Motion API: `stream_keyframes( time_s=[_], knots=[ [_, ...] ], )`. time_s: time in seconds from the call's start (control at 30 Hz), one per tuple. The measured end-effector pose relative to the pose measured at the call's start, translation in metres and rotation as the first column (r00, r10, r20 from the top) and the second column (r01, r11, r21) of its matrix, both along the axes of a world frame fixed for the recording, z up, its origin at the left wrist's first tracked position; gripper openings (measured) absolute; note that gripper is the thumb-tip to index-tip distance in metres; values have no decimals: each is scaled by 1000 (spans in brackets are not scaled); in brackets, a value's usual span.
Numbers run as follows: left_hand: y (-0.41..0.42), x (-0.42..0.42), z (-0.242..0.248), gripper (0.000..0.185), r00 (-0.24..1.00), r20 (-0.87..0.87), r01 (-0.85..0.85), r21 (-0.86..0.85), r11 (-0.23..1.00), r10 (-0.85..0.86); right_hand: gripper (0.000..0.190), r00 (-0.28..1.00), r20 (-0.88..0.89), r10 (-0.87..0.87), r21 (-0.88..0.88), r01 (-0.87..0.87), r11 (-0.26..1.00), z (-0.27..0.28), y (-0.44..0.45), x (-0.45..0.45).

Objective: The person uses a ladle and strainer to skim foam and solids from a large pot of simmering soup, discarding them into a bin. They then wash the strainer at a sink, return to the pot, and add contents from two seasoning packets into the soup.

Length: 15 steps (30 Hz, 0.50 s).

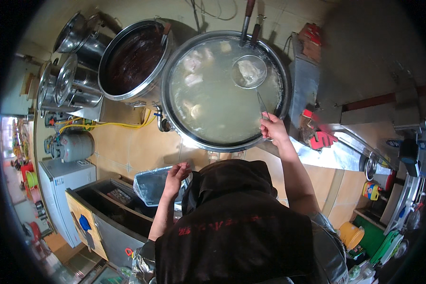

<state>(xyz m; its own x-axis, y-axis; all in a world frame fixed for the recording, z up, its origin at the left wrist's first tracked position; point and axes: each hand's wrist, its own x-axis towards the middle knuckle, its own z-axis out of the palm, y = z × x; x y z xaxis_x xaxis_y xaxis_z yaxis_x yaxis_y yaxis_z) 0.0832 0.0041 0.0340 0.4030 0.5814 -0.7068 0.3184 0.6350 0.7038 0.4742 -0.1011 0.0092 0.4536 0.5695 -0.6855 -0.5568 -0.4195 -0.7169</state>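
Observation:
My right hand [273, 128] is closed on the wire handle of a round metal skimmer [249, 71], at the near right rim of a large steel pot [200, 143]. A pale lump of meat or bone [249, 71] lies in the skimmer, over the cloudy broth [218, 103]. More pale pieces [192, 63] sit in the broth at the pot's left side. Two dark-handled utensils [247, 21] lean at the far rim. My left hand [179, 173] hangs bent-fingered near a plastic-lined grey bin [149, 190], with no object visible in it.
A steel pot of dark contents [135, 60] stands left, near lidded pots [66, 78]. Below are yellow hoses [127, 124] and a gas cylinder [78, 146]. Red gloves [321, 140] lie on the right metal counter [344, 156]. A knife [89, 238] rests on a wooden board [78, 209] at lower left.

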Motion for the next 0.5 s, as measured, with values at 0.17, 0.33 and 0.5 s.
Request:
stream_keyframes(
  time_s=[0.17,0.33,0.5],
  knots=[
    [-4,-10,0,29,998,24,-51,3,999,51,35,974,-191,122,171,-89,981,22,6,-20],
    [-8,-18,0,30,993,32,-116,-14,993,116,39,936,-185,299,219,-258,941,38,11,-39],
    [-12,-25,-5,27,987,71,-141,-16,990,141,40,898,-126,422,146,-404,903,25,36,-56]
  ],
)
